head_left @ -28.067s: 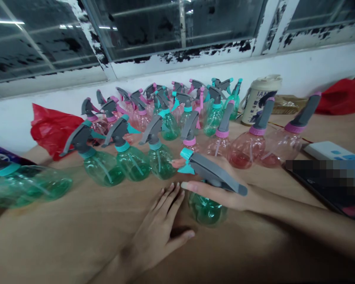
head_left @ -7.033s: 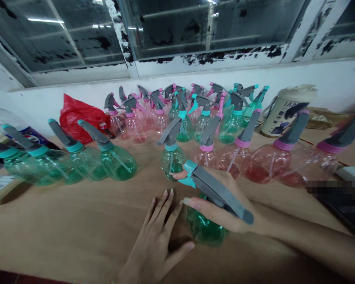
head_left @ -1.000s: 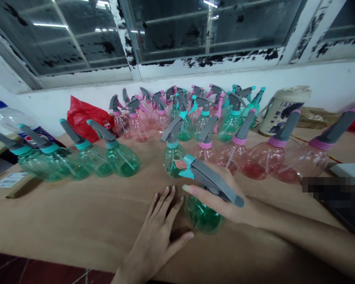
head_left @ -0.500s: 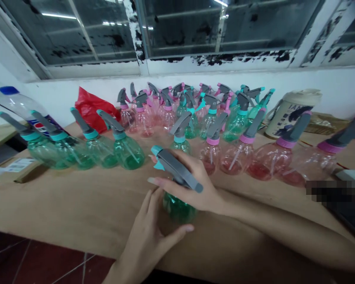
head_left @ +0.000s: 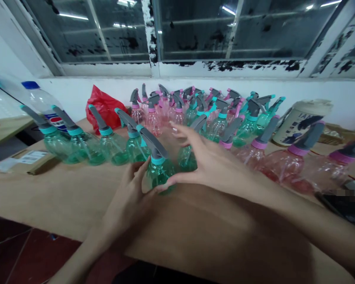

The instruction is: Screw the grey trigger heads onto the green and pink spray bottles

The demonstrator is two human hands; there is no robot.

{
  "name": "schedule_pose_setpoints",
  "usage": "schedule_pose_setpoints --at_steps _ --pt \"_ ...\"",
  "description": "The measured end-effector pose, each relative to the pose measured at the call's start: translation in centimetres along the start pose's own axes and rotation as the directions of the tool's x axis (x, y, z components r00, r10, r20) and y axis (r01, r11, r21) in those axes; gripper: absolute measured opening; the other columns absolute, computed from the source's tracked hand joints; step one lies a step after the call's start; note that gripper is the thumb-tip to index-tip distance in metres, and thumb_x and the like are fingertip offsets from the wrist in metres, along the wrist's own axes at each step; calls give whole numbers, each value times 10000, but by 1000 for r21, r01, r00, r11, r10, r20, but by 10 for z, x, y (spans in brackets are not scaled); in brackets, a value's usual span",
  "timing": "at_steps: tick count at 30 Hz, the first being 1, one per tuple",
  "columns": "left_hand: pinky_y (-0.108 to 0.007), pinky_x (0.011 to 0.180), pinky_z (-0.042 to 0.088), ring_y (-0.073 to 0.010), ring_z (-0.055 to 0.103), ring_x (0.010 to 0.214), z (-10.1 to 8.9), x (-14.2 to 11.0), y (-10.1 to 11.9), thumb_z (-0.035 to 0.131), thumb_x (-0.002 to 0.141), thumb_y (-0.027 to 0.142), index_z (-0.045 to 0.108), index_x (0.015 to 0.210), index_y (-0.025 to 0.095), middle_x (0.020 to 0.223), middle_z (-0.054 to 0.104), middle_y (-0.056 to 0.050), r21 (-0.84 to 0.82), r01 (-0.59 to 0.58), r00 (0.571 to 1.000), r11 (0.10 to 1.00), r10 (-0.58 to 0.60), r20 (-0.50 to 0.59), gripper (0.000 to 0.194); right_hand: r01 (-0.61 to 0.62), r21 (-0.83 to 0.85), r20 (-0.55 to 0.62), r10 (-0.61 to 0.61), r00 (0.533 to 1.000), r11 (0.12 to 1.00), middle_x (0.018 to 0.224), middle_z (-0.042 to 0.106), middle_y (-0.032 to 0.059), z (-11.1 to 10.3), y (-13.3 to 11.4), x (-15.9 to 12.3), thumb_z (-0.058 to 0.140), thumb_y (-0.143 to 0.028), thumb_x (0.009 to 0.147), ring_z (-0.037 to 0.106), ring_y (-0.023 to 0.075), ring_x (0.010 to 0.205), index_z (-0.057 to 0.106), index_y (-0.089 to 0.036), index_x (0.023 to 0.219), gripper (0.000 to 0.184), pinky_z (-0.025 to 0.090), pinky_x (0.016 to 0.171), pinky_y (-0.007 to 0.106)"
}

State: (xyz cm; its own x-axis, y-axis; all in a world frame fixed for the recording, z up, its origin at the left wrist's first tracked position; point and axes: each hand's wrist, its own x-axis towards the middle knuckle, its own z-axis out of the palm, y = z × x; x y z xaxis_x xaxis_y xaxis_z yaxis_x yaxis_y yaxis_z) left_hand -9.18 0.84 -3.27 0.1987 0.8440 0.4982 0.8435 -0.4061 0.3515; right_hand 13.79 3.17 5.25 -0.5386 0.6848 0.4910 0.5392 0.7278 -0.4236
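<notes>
A clear green spray bottle (head_left: 159, 173) with a grey and teal trigger head stands upright at the near end of the left row. My left hand (head_left: 131, 193) wraps round its left side, thumb across the front. To its right is my right hand (head_left: 207, 157), fingers stretched out and apart, with the thumb tip at the bottle's front. Behind those fingers another green spray bottle (head_left: 187, 159) is partly hidden. Several green spray bottles (head_left: 118, 152) line up on the left, and several pink ones (head_left: 281, 161) on the right.
Further spray bottles, pink and green, crowd the back by the wall, among them a pink one (head_left: 154, 120). A red plastic bag (head_left: 102, 108), a large soda bottle (head_left: 38, 98), flattened cardboard (head_left: 43, 159) and a printed cream container (head_left: 298, 120) surround the rows on the wooden table (head_left: 62, 193).
The spray bottle has moved left and away from me, beside the green row. My right hand has come off its trigger head and opened; my left hand has closed round the bottle. The view has shifted.
</notes>
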Motion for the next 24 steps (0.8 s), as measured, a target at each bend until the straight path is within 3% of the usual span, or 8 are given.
schedule_pose_setpoints --at_steps 3,5,8,10,16,24 --pt "-436 907 478 -273 569 1044 5 19 -11 549 886 549 381 1379 241 1127 525 -68 50 -61 998 997 60 19 606 -107 -326 -86 83 993 939 1160 651 168 -20 -3 1 660 -621 727 657 343 914 344 -169 1423 888 516 732 459" --pt "-424 897 481 -272 576 1031 9 29 -14 561 881 535 388 1370 226 1097 541 -69 81 -67 998 994 66 18 603 -231 -532 -130 191 973 814 931 718 135 -30 -7 5 600 -608 789 675 314 747 388 -152 1393 786 496 626 411" --pt "-452 904 470 -309 562 1071 14 39 -13 583 871 518 362 1386 184 1113 557 -104 122 -44 999 992 46 -7 652 -329 -698 -139 330 934 636 777 720 112 -38 -11 12 516 -611 845 672 310 698 422 -139 1362 706 455 565 359" --pt "-469 885 479 -326 572 1062 16 43 -10 591 869 507 356 1386 156 1109 569 -124 151 -33 999 988 35 -13 668 -346 -736 -132 378 916 582 784 720 130 -39 -11 16 480 -650 842 672 318 721 440 -137 1349 723 440 558 348" --pt "-465 878 489 -344 567 1076 14 54 -4 633 856 454 403 1333 135 1174 546 -162 224 -40 998 974 48 -28 618 -321 -739 -111 363 925 592 902 723 163 -34 -4 29 479 -694 813 667 337 829 486 -168 1337 743 437 699 418" --pt "-464 844 512 -350 561 1081 13 55 -3 627 852 472 384 1369 188 1165 529 -143 238 -14 997 971 31 -65 638 -319 -708 -102 356 929 630 800 712 167 -25 7 40 422 -776 770 650 333 800 623 -139 1166 776 404 761 439"
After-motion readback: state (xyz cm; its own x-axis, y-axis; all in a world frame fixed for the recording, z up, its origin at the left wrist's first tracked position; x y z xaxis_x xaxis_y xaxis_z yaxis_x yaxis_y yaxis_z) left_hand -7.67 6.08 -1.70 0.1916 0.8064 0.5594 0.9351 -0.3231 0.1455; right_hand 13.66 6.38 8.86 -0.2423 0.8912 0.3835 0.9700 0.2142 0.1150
